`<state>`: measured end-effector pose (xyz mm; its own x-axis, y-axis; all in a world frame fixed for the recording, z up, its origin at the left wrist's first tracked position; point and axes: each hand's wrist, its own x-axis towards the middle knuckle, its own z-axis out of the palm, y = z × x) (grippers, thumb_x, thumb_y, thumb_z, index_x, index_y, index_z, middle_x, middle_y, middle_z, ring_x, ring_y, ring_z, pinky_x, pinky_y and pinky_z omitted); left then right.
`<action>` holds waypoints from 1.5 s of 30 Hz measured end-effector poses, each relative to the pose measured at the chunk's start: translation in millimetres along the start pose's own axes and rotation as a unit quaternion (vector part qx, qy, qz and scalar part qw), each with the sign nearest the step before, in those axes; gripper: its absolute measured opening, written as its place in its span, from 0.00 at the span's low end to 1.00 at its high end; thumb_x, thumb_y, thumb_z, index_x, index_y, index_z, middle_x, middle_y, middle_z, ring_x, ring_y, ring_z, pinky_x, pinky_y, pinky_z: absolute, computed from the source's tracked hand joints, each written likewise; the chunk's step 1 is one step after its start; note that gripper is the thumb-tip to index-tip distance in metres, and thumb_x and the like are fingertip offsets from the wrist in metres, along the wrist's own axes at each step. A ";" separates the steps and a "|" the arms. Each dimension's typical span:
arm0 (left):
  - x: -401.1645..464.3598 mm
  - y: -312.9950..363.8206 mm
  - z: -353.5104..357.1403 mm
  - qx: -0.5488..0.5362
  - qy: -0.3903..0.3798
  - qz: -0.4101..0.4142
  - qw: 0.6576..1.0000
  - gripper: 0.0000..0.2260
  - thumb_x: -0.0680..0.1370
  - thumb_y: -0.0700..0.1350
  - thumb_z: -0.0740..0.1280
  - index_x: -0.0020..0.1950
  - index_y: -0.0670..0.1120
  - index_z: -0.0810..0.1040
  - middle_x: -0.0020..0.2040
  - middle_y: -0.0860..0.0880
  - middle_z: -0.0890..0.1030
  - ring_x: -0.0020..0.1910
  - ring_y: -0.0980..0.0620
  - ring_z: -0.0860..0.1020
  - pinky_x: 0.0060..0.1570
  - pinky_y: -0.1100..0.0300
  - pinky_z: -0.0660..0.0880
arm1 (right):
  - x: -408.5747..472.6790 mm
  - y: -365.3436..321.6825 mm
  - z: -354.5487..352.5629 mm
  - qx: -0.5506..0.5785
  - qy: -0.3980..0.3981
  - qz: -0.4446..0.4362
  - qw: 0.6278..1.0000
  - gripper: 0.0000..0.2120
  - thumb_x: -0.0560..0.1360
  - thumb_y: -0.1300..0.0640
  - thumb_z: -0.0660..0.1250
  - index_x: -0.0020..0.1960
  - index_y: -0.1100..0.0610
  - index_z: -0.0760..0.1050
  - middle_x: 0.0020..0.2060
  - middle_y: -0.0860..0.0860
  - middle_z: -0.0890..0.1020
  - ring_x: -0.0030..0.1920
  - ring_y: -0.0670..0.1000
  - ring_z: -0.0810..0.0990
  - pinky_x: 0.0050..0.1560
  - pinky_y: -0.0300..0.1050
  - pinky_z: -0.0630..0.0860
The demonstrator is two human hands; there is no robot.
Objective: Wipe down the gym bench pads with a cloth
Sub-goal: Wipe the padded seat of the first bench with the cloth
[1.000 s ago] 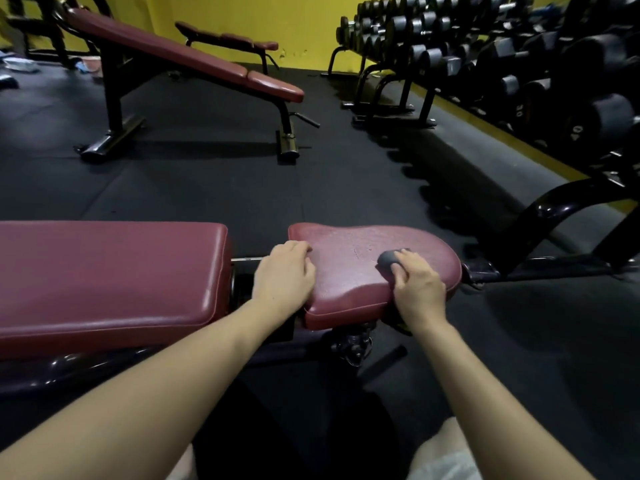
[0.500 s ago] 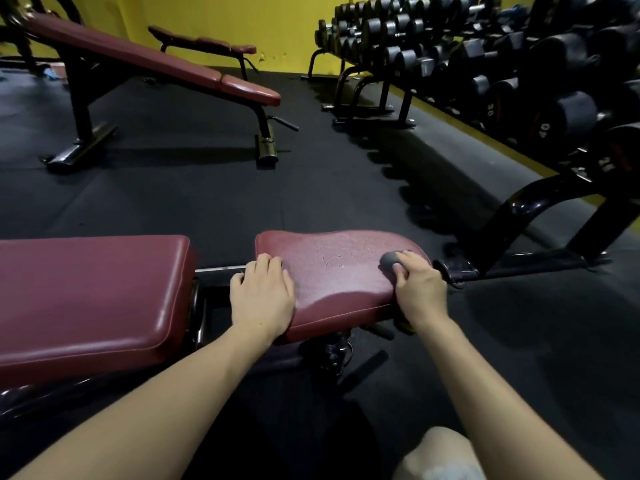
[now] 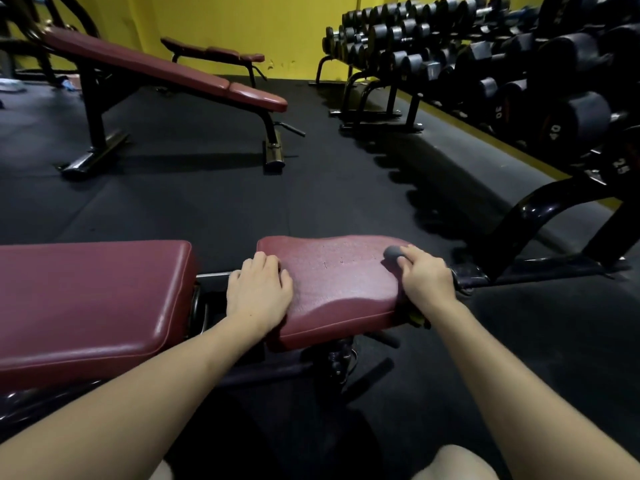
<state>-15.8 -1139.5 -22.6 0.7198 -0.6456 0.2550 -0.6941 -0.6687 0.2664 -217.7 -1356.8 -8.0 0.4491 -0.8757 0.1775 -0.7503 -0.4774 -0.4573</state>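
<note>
A maroon seat pad (image 3: 339,285) lies in front of me, with the longer maroon back pad (image 3: 90,299) to its left across a gap. My left hand (image 3: 258,292) rests on the seat pad's left edge, fingers curled over the rim. My right hand (image 3: 424,280) grips a small grey cloth (image 3: 393,252), balled up and pressed against the pad's right end. Most of the cloth is hidden under the fingers.
A black dumbbell rack (image 3: 485,64) runs along the right wall; its curved black leg (image 3: 540,216) stands close to the bench's right end. An inclined maroon bench (image 3: 166,71) and a flat one (image 3: 214,51) stand further back on the black rubber floor (image 3: 207,195). My knees show at the bottom.
The view has drifted right then back. My right hand with the cloth has stayed at the pad's right end, shifting slightly toward the far edge. My left hand keeps its hold.
</note>
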 end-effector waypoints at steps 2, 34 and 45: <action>14.6 1.2 0.5 -0.037 -0.006 -0.032 0.999 0.15 0.83 0.51 0.54 0.62 0.46 0.75 0.60 0.47 0.76 0.60 0.45 0.74 0.63 0.46 0.68 | -4.6 -17.5 6.2 -0.029 -0.002 -0.004 1.000 0.14 0.83 0.55 0.60 0.65 0.52 0.78 0.67 0.52 0.79 0.66 0.59 0.76 0.64 0.50 0.70; 23.3 -3.5 24.4 -0.033 -0.011 -0.042 0.999 0.25 0.84 0.51 0.49 0.79 0.47 0.66 0.81 0.50 0.63 0.80 0.54 0.59 0.79 0.49 0.56 | 60.7 -44.5 17.7 -0.016 -0.060 -0.008 0.998 0.13 0.82 0.54 0.61 0.60 0.40 0.80 0.59 0.50 0.84 0.60 0.60 0.80 0.60 0.48 0.73; 20.4 -2.8 19.9 -0.024 -0.031 -0.042 0.998 0.25 0.84 0.51 0.48 0.81 0.49 0.62 0.83 0.52 0.59 0.81 0.54 0.57 0.79 0.47 0.54 | 40.9 -139.6 62.8 0.008 -0.102 -0.161 0.982 0.15 0.83 0.52 0.59 0.64 0.40 0.79 0.60 0.50 0.83 0.61 0.59 0.79 0.60 0.50 0.75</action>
<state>0.9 -1158.1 -36.7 0.7730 -0.6106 0.1722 -0.6295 -0.7042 0.3284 -64.1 -1321.5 8.4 0.7507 -0.6463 0.1370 -0.5466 -0.7241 -0.4205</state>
